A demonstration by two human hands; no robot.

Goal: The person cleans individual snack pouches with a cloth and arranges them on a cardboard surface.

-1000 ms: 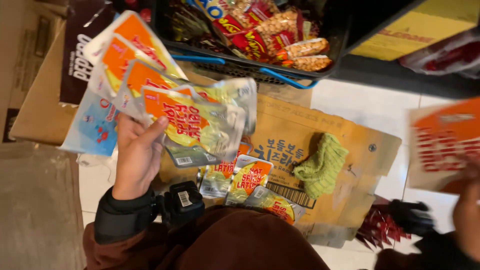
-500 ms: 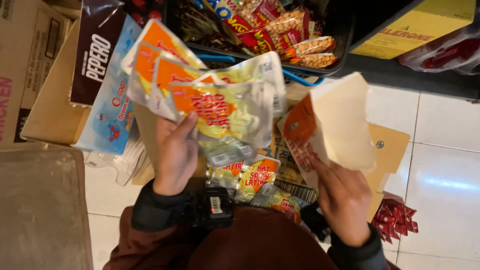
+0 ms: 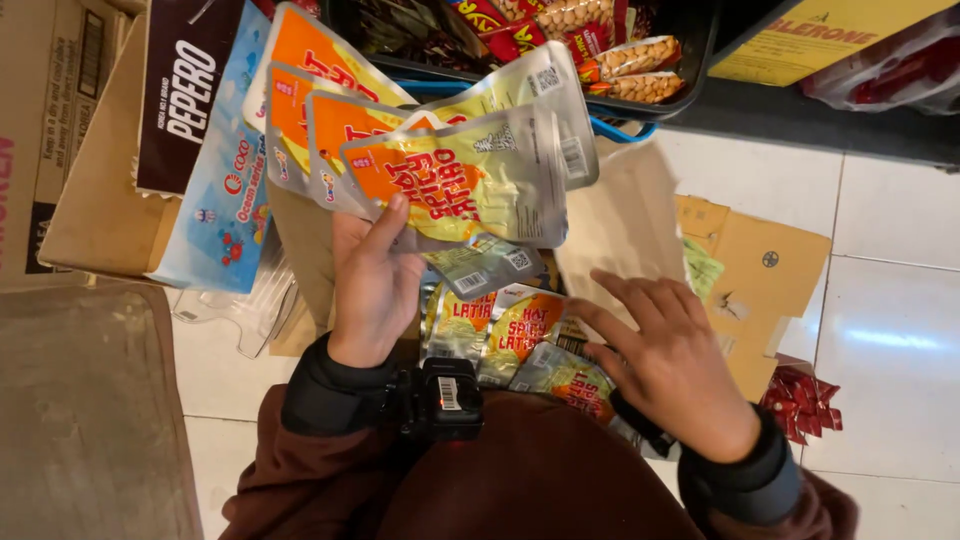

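Several flat pouches (image 3: 455,175), orange and silver, sit fanned in your left hand (image 3: 375,285), thumb pressed over their lower edges and fingers behind, so each printed face shows past the one in front; that spread looks like a way to keep them counted and apart while the other hand works. Your right hand (image 3: 670,365) holds nothing: its fingers are spread and lie flat on a brown carton flap (image 3: 620,225), just right of the fan and below it, seemingly steadying or parting the carton. Beneath your left grip, between the two wrists, more pouches (image 3: 515,335) of the same kind lie loose in the carton, one tucked under the right palm. Above the fan a black basket (image 3: 700,50) holds peanut packs (image 3: 625,70). Left of the grip stand a pale blue pack (image 3: 215,210) and a dark box (image 3: 185,95). The upright flap crowds the right hand's path to the loose pouches; red wrappers (image 3: 800,400) lie on the floor beyond it.
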